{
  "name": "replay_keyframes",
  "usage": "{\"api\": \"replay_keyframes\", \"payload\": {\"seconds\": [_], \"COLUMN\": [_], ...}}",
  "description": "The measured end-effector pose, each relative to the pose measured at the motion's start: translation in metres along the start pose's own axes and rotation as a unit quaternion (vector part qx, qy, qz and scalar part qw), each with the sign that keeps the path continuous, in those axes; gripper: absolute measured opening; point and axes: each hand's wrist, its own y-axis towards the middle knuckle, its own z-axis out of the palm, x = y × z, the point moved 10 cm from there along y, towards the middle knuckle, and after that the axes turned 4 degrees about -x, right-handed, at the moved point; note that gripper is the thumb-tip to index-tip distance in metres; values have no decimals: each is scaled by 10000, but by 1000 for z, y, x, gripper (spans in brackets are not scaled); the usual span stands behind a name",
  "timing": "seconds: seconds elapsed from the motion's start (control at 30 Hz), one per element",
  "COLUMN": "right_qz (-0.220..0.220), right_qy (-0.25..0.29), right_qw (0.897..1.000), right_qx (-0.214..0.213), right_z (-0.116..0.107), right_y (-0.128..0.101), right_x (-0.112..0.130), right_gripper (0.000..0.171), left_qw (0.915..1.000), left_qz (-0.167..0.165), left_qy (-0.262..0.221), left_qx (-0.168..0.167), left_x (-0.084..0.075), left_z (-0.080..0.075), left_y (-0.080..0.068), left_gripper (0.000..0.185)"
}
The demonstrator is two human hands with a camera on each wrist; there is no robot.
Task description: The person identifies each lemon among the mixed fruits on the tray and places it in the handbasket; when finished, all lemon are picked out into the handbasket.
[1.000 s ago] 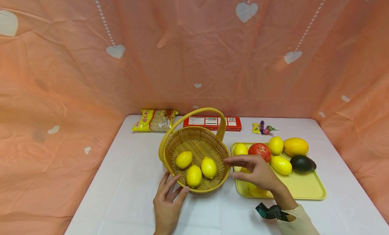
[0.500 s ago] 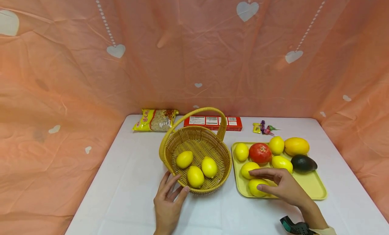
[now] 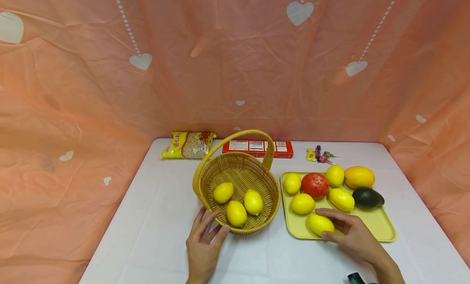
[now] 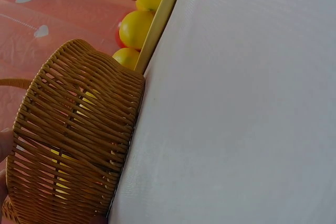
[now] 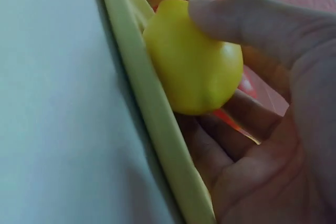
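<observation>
At the tray's front edge, my right hand (image 3: 354,235) pinches a yellow lemon (image 3: 320,224) between thumb and fingers. The right wrist view has the thumb (image 5: 226,19) on one side of that lemon and the fingers behind it. My left hand (image 3: 203,247) rests against the near left side of a woven basket (image 3: 273,212), thumb and index finger relaxed at its rim. Three lemons (image 3: 253,202) lie in the basket, whose tall handle arches over it. The yellow tray (image 3: 371,229) also bears several lemons (image 3: 302,203), a red pomegranate-like fruit (image 3: 315,185), a yellow mango-like fruit (image 3: 359,177) and a dark avocado (image 3: 368,198).
Behind the basket, a yellow food packet (image 3: 189,145) and a red box (image 3: 284,150) lie along the back of the white table (image 3: 154,218). Small wrapped sweets and lollipops (image 3: 318,154) lie behind the tray. A pink cloth (image 3: 235,72) hangs around the table.
My right hand has moved from beside the basket's right rim to the tray's front and taken hold of a lemon, which has shifted slightly rightward. My left hand stays at the basket.
</observation>
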Motion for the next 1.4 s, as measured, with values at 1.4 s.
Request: {"api": "replay_keyframes", "payload": {"seconds": [1.4], "right_qz": [-1412], "right_qy": [-1325], "right_qw": [9530], "right_qx": [2330], "right_z": [159], "right_y": [105], "right_x": [121], "right_gripper": [42], "left_qw": [10000], "left_qz": [-8], "left_qy": [71], "left_qx": [-7], "left_x": [-3], "left_z": [1], "left_y": [0], "left_gripper": [45]}}
